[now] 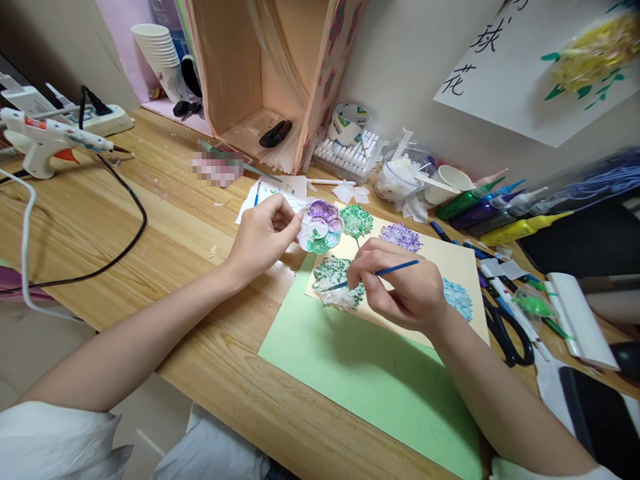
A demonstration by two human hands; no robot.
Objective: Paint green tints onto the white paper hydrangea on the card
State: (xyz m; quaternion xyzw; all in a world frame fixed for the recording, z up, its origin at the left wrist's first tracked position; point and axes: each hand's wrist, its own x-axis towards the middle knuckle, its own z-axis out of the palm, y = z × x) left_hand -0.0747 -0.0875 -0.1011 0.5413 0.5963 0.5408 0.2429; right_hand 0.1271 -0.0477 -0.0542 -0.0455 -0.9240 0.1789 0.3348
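My left hand (270, 230) pinches the edge of a small flower-shaped paint palette (319, 227) with purple, green and pale blue paint in its wells. My right hand (400, 280) is closed around a blue paintbrush (400, 268); its tip rests on or just over a green and white textured flower (336, 280). That flower is on a cream sheet (390, 320), along with a green flower (356, 220), a purple flower (401, 237) and a light blue flower (457, 299). Beneath lies a light green sheet (350, 373).
A hot glue gun (45, 140) with cables lies at the far left. Black-handled scissors (510, 333), pens and paint tubes (470, 200) crowd the right. Behind stand a pink box (260, 80), paper cups (160, 57) and a tub of scraps (397, 177).
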